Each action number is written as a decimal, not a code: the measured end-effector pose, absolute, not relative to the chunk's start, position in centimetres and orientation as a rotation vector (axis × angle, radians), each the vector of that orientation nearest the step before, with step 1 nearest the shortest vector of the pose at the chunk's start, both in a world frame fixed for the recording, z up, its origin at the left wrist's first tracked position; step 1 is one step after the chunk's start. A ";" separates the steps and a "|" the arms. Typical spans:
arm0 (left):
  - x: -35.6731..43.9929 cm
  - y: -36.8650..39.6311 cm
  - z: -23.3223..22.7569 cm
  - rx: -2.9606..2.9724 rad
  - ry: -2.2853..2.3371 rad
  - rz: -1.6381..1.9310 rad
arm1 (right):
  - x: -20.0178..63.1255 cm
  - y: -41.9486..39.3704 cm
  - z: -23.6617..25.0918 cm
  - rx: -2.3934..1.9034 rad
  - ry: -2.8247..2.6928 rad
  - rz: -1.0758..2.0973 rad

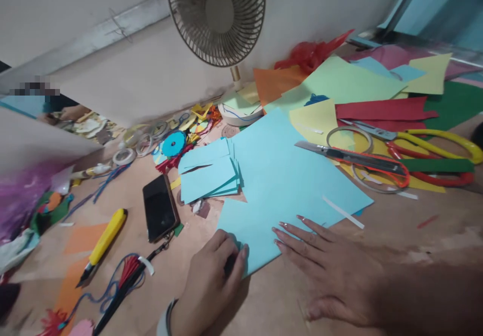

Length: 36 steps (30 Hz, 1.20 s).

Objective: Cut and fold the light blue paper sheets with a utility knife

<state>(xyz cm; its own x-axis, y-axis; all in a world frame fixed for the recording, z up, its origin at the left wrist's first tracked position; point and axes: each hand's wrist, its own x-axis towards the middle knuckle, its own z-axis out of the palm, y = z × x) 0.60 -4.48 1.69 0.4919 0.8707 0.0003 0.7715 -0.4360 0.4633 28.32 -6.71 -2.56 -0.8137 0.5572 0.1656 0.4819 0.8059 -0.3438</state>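
A large sheet of light blue paper [279, 175] lies on the table before me, its near edge running between my hands. My left hand [215, 270] is closed at the sheet's near left corner, thumb and curled fingers on the paper. Flat, with fingers spread, my right hand [324, 260] rests with its fingertips on the sheet's near right part. A stack of smaller cut light blue pieces [209, 175] sits left of the sheet. On its right side lie an orange and black box cutter [350, 157] and a thin white paper strip [343, 212].
Yellow- and red-handled scissors [433, 142] and colored papers [339, 82] fill the right. On the left are a phone [160, 207], a yellow cutter [107, 235] and a black cord-tied pen-like item [124, 290]. A fan [219, 14] stands behind tape rolls [124, 156] and scraps.
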 end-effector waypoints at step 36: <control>0.2 -3.8 0.2 2.996 0.673 0.003 | 28.8 -6.6 -2.7 -0.770 -2.671 0.405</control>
